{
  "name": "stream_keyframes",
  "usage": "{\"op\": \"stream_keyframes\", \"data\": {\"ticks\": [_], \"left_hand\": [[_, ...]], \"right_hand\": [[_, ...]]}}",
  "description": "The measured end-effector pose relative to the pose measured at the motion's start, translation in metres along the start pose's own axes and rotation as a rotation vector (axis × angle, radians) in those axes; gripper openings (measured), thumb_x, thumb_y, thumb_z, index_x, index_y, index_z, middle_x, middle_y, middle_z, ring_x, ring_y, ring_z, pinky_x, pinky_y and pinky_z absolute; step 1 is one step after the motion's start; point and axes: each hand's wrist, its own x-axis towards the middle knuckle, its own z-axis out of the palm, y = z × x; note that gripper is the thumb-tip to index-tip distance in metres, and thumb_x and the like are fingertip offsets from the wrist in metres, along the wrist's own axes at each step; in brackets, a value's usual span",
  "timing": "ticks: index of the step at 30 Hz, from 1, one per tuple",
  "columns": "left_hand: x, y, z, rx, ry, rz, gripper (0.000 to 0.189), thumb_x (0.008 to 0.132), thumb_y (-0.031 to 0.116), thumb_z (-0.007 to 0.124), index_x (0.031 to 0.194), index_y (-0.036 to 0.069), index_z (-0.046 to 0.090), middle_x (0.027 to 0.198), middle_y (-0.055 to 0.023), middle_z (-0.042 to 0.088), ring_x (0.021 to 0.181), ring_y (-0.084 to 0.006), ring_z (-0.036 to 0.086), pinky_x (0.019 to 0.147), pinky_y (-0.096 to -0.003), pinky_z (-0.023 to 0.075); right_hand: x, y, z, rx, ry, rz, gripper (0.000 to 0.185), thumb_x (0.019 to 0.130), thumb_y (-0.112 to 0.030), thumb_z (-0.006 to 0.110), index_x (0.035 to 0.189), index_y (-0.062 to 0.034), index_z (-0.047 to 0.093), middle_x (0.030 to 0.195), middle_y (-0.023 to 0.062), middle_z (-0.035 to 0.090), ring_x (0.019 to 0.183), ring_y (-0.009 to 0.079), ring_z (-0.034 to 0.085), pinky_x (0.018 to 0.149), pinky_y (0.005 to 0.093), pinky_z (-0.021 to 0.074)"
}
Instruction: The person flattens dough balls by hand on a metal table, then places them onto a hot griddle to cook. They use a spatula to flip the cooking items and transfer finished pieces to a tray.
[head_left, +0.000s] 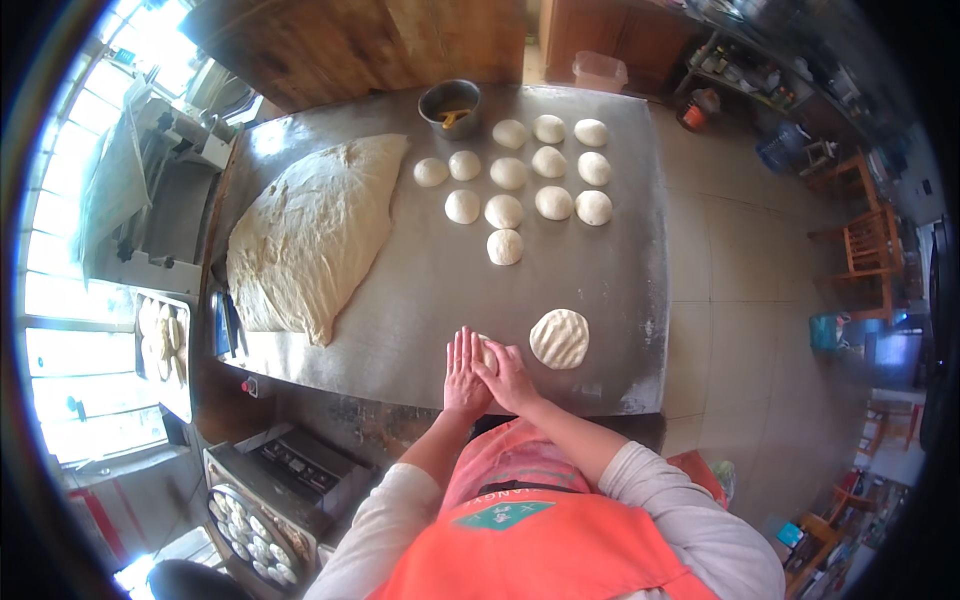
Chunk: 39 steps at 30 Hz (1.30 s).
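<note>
My left hand (466, 379) lies with its fingers stretched out and nearly together near the front edge of the metal-topped table (420, 300). My right hand (513, 377) is against it from the right. Between them shows a small dough piece (489, 355), mostly covered by my fingers. Just right of my hands lies a flattened dough round (559, 339) with finger dents across its top. Several smooth dough balls (505, 211) are set out in loose rows farther back. A large mass of dough (315, 232) spreads over the table's left side.
At the back of the table stands a metal pot (449, 109) with a yellowish handled thing inside. Left of the table are a machine (169, 195) and a tray of shaped pieces (163, 341). A round pan of dough pieces (253, 536) sits lower left. Wooden chairs (870, 240) stand right.
</note>
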Motion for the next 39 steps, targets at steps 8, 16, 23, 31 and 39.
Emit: {"op": "stream_keyframes", "data": {"ticks": [8, 16, 23, 31, 39], "left_hand": [[-0.005, 0.026, -0.018, -0.223, -0.117, 0.224, 0.099, 0.088, 0.064, 0.059, 0.162, 0.007, 0.025, 0.17, -0.0171, 0.014, 0.158, -0.0358, 0.011, 0.127, -0.0568, 0.0071], [-0.035, 0.05, 0.005, -0.014, -0.084, 0.129, 0.082, 0.097, 0.048, 0.05, 0.162, 0.006, 0.023, 0.168, -0.0202, 0.019, 0.156, -0.0418, 0.009, 0.126, -0.0589, 0.0054], [-0.041, 0.008, -0.012, -0.04, -0.013, 0.095, 0.1, 0.087, 0.065, 0.061, 0.162, 0.008, 0.025, 0.169, -0.0177, 0.018, 0.158, -0.0336, 0.012, 0.127, -0.0584, 0.003], [0.004, 0.027, -0.022, -0.924, 0.418, -0.846, 0.065, 0.087, 0.03, 0.075, 0.14, 0.0, 0.051, 0.141, -0.0261, 0.053, 0.13, -0.039, 0.053, 0.107, -0.0468, 0.0472], [-0.014, 0.061, -0.001, -0.652, 0.245, -0.097, 0.04, 0.084, 0.012, 0.067, 0.119, 0.001, 0.051, 0.097, -0.0214, 0.067, 0.096, -0.0456, 0.064, 0.081, -0.0539, 0.0515]], "right_hand": [[-0.028, 0.002, -0.074, -0.077, 0.011, 0.154, 0.049, 0.095, -0.032, 0.069, 0.131, -0.0003, 0.055, 0.12, 0.021, 0.06, 0.109, 0.0377, 0.06, 0.094, 0.0468, 0.0507], [0.017, -0.015, -0.014, -0.697, -0.221, -0.487, 0.08, 0.098, -0.052, 0.054, 0.158, -0.004, 0.032, 0.167, 0.0129, 0.026, 0.156, 0.0288, 0.021, 0.128, 0.0534, 0.0084], [0.031, 0.012, -0.041, -0.684, -0.387, -0.47, 0.08, 0.097, -0.054, 0.055, 0.158, -0.0057, 0.034, 0.168, 0.0139, 0.025, 0.157, 0.0292, 0.017, 0.127, 0.0535, 0.0077], [0.042, 0.035, -0.119, -0.69, 0.049, -0.368, 0.063, 0.08, -0.016, 0.078, 0.136, -0.0021, 0.055, 0.138, 0.0191, 0.054, 0.13, 0.0372, 0.048, 0.113, 0.0516, 0.0366], [0.063, 0.065, -0.166, -0.423, -0.382, 0.501, 0.041, 0.074, -0.021, 0.086, 0.103, 0.0006, 0.066, 0.096, 0.0172, 0.067, 0.083, 0.0304, 0.066, 0.079, 0.042, 0.0557]]}}
